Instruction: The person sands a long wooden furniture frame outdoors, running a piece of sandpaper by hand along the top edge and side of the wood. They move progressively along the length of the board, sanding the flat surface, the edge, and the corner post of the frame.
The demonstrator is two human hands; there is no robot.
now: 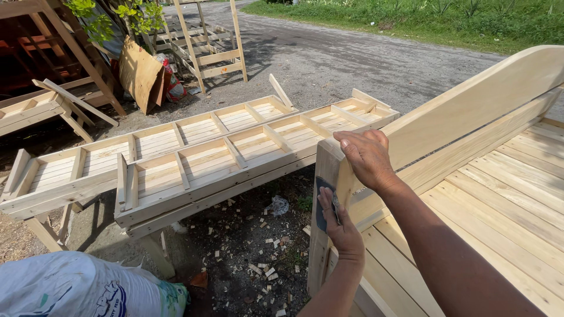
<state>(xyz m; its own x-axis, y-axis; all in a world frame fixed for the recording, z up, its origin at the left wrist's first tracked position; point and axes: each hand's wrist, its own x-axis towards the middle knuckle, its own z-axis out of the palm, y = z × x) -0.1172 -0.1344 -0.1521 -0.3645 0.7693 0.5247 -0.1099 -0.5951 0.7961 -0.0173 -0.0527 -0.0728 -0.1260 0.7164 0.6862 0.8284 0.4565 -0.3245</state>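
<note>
At the bench's end post point(329, 194), the left hand point(341, 226) presses dark sandpaper point(322, 202) flat — the right hand point(367, 155) grips the top; even strokes along the grain suit best.

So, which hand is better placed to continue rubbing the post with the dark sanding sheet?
Probably the left hand: it already presses the dark sanding sheet flat against the wooden post. The right hand grips the post's top, steadying it.

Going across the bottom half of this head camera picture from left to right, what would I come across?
White printed sack → wood chips on the dirt → left hand pressing a dark sanding sheet on the upright wooden post → right hand on top of the post → slatted wooden bench seat.
</note>
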